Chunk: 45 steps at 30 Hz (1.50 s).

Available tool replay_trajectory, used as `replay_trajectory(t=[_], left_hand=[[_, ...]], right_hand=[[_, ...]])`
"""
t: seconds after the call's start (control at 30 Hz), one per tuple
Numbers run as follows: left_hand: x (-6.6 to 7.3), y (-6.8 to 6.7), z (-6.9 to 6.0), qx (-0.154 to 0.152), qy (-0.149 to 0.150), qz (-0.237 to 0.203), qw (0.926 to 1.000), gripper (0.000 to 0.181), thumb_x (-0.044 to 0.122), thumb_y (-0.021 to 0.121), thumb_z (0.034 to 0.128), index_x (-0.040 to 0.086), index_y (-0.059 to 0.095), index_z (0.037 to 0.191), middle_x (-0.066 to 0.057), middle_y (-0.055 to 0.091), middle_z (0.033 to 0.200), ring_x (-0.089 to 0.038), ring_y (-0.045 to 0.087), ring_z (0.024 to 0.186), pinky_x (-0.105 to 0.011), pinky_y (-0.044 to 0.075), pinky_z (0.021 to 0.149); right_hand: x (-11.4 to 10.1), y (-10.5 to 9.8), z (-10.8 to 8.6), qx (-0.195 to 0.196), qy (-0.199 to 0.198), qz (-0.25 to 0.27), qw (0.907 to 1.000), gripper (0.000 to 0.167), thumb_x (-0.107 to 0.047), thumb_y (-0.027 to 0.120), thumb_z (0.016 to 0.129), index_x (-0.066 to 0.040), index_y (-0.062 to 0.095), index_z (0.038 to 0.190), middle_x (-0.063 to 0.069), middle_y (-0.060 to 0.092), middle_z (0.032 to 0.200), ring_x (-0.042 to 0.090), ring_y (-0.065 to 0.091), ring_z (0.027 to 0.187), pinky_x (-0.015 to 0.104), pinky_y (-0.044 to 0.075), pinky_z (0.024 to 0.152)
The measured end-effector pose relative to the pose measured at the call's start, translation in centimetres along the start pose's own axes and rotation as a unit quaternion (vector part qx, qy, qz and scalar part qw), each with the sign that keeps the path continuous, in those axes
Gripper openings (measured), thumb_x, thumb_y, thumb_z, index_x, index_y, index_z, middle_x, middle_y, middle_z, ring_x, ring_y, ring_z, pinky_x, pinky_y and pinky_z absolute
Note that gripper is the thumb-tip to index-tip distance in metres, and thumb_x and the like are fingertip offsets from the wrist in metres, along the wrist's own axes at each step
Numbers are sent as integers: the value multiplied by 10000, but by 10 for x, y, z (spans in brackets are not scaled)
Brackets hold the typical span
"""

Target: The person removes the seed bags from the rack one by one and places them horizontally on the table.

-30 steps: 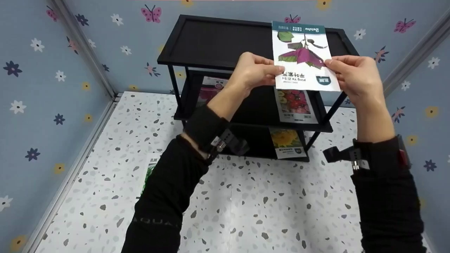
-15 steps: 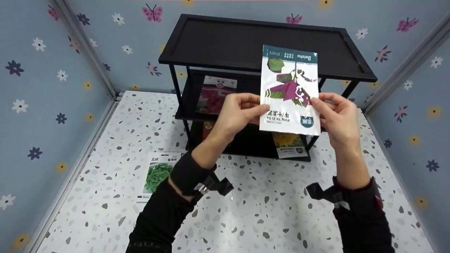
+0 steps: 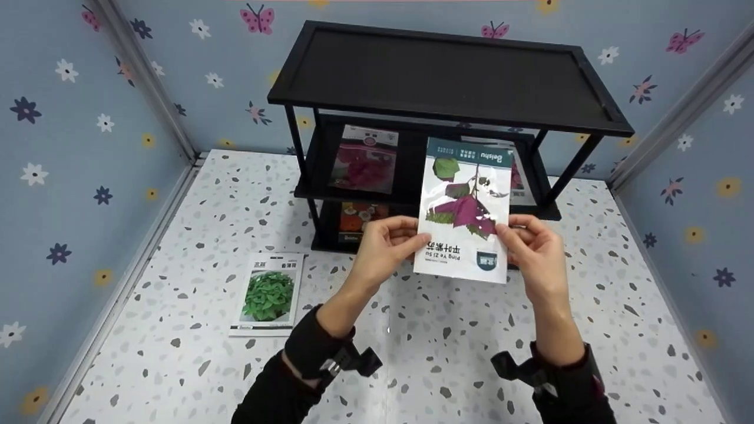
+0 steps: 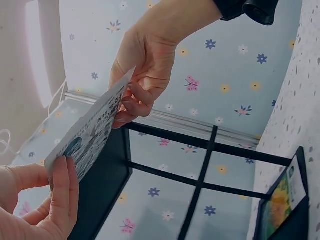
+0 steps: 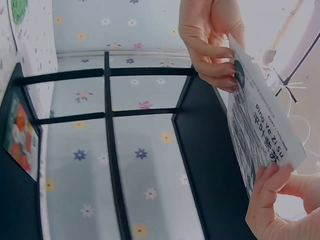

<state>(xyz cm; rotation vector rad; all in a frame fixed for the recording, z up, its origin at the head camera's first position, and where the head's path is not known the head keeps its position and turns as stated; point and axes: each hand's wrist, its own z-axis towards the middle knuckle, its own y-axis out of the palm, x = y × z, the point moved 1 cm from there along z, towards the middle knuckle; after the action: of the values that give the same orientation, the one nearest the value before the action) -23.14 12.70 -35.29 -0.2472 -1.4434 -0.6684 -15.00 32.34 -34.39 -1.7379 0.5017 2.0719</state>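
Both hands hold one white seed packet (image 3: 463, 206) with a teal band and purple-green leaves, its print upside down in the head view. The left hand (image 3: 386, 250) pinches its left edge near the bottom, and the right hand (image 3: 535, 250) pinches the right edge. The packet is in front of the black shelf's (image 3: 442, 73) lower levels and partly covers another packet (image 3: 521, 176) on the middle shelf. In the left wrist view the packet (image 4: 92, 132) is seen at a slant, a hand at either end; the right wrist view also shows the packet (image 5: 265, 125) between both hands.
A packet with green leaves (image 3: 268, 297) lies on the speckled floor (image 3: 177, 353) at the left. A pink-flower packet (image 3: 365, 162) lies on the middle shelf, an orange-flower packet (image 3: 353, 219) on the bottom one. Flowered walls (image 3: 53, 194) stand at the sides and back.
Both hands have brought the packet down and to the left, from over the top shelf to in front of the lower levels. The green-leaf packet on the floor has come fully into view.
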Motion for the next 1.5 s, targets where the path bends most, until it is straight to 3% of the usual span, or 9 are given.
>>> replay_trajectory(t=[0.43,0.5,0.53,0.6,0.73,0.77,0.87,1.03,1.5], left_hand=[[-51,-20,-22,396,-251,101,9988,226,-21,629,784,-142,575,967,-71,601,779,-109,575,645,-210,489,565],[-58,-22,-24,451,-333,105,9984,231,-11,630,787,-142,574,969,-65,600,779,-104,573,642,-200,482,561],[-61,-24,-25,472,-371,115,9981,235,-9,630,787,-143,571,971,-62,598,781,-102,571,643,-196,478,559],[-68,-26,-27,520,-449,120,9976,244,-12,629,786,-150,566,977,-59,597,783,-97,569,647,-192,478,563],[-82,-29,-32,594,-690,103,9958,256,-9,627,787,-152,559,988,-63,597,786,-104,573,660,-206,490,584],[-85,-30,-34,617,-756,93,9952,257,-3,628,788,-147,560,989,-62,597,786,-104,572,662,-210,490,586],[-92,-32,-38,652,-917,89,9936,255,11,629,790,-137,561,985,-59,598,775,-102,565,642,-215,477,567],[-102,-34,-43,746,-1016,156,9919,268,22,640,782,-129,565,991,-50,599,768,-85,545,608,-204,436,531],[-123,-38,-56,794,-1040,-7,9914,288,27,625,792,-143,548,1012,-74,612,796,-105,570,674,-221,498,613]], right_hand=[[56,8,-16,-157,697,24,9974,139,38,556,837,87,535,966,93,612,729,177,584,607,262,502,484],[65,7,-18,-321,621,216,9973,143,15,564,840,83,540,963,110,609,742,181,585,612,271,505,491],[93,-1,-12,-492,519,446,9964,152,-11,574,842,69,551,969,108,612,755,174,587,620,265,504,496],[115,-7,-10,-729,340,760,9939,174,-45,596,835,56,564,973,128,616,775,184,593,630,265,502,490],[132,-9,-14,-736,360,710,9941,266,-109,641,810,77,559,983,135,617,782,172,589,633,253,498,484],[110,-1,-23,-588,504,481,9958,273,-95,639,808,95,548,981,136,615,772,172,586,626,256,496,478],[97,7,-32,-422,948,184,9944,269,-63,610,826,129,535,999,102,617,764,135,577,630,235,491,496],[101,10,-38,-265,1397,50,9898,242,3,572,840,148,537,1030,71,624,763,115,562,638,204,474,499],[126,11,-50,-39,1627,-296,9862,265,-41,595,835,126,544,1034,42,623,768,93,553,603,190,471,496]])
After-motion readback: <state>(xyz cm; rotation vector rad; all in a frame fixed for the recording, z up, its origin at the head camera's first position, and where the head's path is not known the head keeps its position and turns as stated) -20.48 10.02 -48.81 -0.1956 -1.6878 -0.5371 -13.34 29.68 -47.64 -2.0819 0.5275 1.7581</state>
